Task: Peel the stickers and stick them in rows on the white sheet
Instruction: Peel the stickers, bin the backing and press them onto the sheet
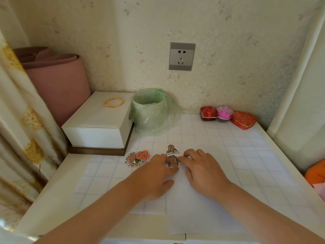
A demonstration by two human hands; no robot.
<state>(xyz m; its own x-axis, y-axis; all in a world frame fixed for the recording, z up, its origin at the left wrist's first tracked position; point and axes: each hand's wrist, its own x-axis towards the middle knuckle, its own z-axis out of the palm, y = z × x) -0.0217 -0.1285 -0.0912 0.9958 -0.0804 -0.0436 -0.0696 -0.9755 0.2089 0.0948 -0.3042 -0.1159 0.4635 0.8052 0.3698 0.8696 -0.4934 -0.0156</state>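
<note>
A white sheet lies on the gridded table top in front of me. A brown bear sticker lies at its far end, and another bear sticker sits just beyond it. My left hand and my right hand meet at the nearer sticker, fingertips touching its left and right edges and pressing it down. A small pile of loose stickers, topped by a red flower one, lies to the left of my left hand.
A green-bagged bin stands behind the stickers. A white box with a gold bangle sits at the left, beside a pink roll. Small red and pink boxes line the back right wall.
</note>
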